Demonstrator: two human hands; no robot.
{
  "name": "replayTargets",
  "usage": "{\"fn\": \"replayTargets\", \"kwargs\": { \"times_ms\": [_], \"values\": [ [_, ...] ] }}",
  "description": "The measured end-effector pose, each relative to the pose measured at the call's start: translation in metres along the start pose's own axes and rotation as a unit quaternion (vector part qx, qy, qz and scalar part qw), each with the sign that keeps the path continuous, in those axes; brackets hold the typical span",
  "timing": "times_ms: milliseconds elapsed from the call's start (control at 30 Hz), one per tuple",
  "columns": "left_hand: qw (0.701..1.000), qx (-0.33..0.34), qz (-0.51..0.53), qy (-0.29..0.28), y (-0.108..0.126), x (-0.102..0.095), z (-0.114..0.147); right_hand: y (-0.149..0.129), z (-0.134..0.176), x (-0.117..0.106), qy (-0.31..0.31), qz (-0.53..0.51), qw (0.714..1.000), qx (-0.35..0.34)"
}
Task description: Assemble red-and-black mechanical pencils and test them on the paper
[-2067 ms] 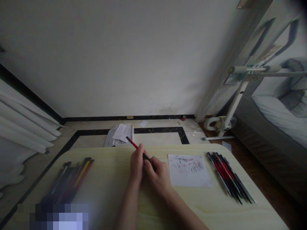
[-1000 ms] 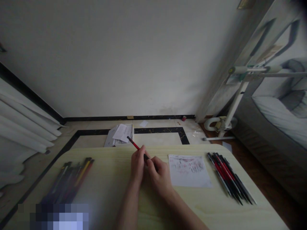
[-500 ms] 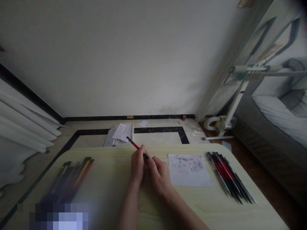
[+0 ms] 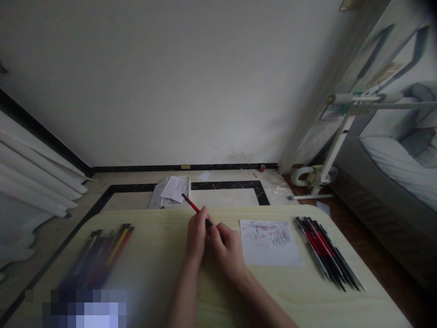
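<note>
My left hand (image 4: 197, 232) is closed around a red and black pen (image 4: 191, 205). The pen slants, its thin dark end pointing up and away to the left, past the table's far edge. My right hand (image 4: 228, 248) is closed at the pen's black lower end, thumb and fingers meeting there, close against the left hand. Fingers hide part of the pen, so its lower tip cannot be made out. To the right of my hands lies a sheet of white paper (image 4: 273, 253) with dark and reddish scribbles. Several red, black and grey pens (image 4: 326, 253) lie bunched beyond it.
A second bunch of pens (image 4: 102, 257), blurred, lies on the left of the pale wooden table (image 4: 150, 273). Papers and a box (image 4: 170, 191) sit on the floor behind. White exercise equipment (image 4: 336, 146) and a grey sofa (image 4: 378, 182) stand right; a white curtain (image 4: 34, 168) hangs left.
</note>
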State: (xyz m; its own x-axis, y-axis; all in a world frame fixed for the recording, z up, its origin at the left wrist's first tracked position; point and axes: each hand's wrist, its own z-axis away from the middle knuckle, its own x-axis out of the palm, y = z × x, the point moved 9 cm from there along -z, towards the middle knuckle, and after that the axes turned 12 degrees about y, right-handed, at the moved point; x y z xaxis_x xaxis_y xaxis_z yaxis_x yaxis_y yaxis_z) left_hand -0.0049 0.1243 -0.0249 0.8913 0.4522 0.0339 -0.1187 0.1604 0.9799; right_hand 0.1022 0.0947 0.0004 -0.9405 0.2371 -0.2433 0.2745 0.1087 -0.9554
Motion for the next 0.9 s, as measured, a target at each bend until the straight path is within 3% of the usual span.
{"fn": "replayTargets", "kwargs": {
  "times_ms": [367, 633, 900],
  "values": [
    [1.000, 0.015, -0.005, 0.001, -0.0007, -0.0012, -0.0039, 0.0065, 0.0010, 0.0000, 0.005, -0.012, 1.000, 0.020],
    [0.999, -0.024, 0.034, 0.016, -0.0070, -0.0023, -0.0034, 0.0048, 0.0015, 0.0000, -0.010, -0.019, 1.000, 0.022],
    [0.999, -0.015, 0.024, -0.019, -0.0039, 0.0025, 0.0000, 0.0057, 0.0011, -0.0009, 0.006, -0.020, 1.000, 0.011]
  ]
}}
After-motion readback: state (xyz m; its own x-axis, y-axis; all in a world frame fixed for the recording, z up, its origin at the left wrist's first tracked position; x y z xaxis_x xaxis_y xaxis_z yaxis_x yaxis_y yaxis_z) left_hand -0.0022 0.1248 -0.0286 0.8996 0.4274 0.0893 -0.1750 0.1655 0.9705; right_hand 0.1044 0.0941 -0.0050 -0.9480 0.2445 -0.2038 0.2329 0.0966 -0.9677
